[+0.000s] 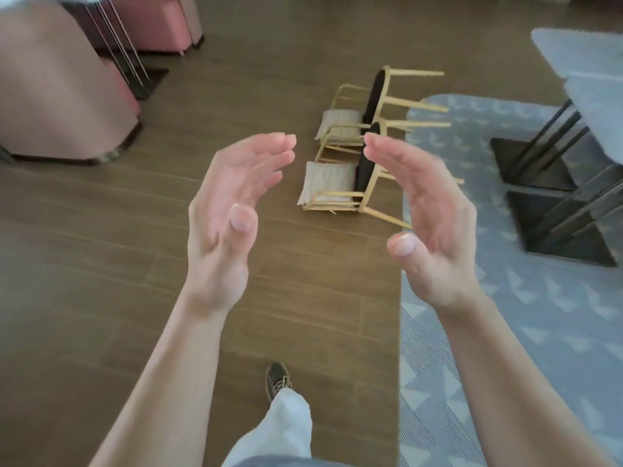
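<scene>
Ahead on the wooden floor (101, 264), just beside the left edge of the patterned rug (505, 315), two light-framed armchairs lie tipped on their sides. The nearer chair (332, 183) and the farther chair (338, 124) lie close together, with their legs pointing toward the rug.

The left hand (232, 210) and right hand (428, 210) are raised with palms facing each other. The fingers are nearly straight, both hands are empty, and both are well apart from the chairs.

Risks, as judged:
- The two frames may be hooked together, so lifting one could drag the other.
- Legs could catch the rug edge or swing into the dark table bases (539, 183) on the rug.
- The stepping shoe (277, 377) could trip on the rug border.

Limits of view:
- The right hand covers part of both chairs' seats and legs.
- Whether the chairs touch cannot be told.
- Blur softens the cushions.
- The tabletops are cut off at the right edge.
</scene>
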Action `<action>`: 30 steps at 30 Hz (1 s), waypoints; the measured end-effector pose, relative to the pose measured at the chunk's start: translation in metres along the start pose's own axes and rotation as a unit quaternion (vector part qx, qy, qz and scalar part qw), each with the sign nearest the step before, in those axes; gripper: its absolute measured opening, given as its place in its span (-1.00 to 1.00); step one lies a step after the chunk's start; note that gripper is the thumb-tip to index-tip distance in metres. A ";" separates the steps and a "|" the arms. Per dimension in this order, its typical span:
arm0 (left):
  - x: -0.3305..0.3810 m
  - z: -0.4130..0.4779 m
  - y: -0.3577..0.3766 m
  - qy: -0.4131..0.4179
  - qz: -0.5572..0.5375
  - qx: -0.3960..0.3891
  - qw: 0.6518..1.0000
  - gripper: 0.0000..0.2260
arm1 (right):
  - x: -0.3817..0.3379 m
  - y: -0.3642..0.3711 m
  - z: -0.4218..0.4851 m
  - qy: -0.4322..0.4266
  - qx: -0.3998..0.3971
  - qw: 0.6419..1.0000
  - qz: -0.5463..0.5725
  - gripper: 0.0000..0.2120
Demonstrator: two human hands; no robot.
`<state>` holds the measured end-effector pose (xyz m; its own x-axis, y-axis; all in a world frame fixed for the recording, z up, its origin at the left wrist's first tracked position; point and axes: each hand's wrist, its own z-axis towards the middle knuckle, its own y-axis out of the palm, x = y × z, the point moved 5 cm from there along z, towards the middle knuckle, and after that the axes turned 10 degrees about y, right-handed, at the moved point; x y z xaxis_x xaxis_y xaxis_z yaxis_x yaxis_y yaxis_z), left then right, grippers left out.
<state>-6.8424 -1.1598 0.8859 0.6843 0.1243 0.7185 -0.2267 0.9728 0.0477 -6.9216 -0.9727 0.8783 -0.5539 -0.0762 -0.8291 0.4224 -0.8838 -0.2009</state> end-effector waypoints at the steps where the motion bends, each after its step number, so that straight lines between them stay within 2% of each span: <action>1: -0.010 0.016 -0.014 -0.003 -0.002 0.001 1.000 -0.35 | 0.006 0.008 0.019 -0.001 0.001 1.000 0.003 -0.22; 11: -0.101 0.148 -0.103 0.004 -0.025 -0.053 0.998 -0.34 | 0.060 0.063 0.166 -0.007 0.044 0.999 -0.021 -0.14; 20: -0.211 0.256 -0.151 0.003 -0.016 -0.080 0.997 -0.35 | 0.159 0.085 0.292 -0.038 0.076 0.996 -0.011 -0.18; 30: -0.323 0.392 -0.223 0.004 -0.016 -0.073 0.997 -0.37 | 0.243 0.112 0.459 -0.044 0.081 0.996 -0.010 -0.20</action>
<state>-7.2844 -1.4934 0.9151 0.6950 0.0944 0.7128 -0.1022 0.9942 -0.0320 -7.3387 -1.3022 0.8937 -0.6247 -0.0913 -0.7755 0.2937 -0.9477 -0.1251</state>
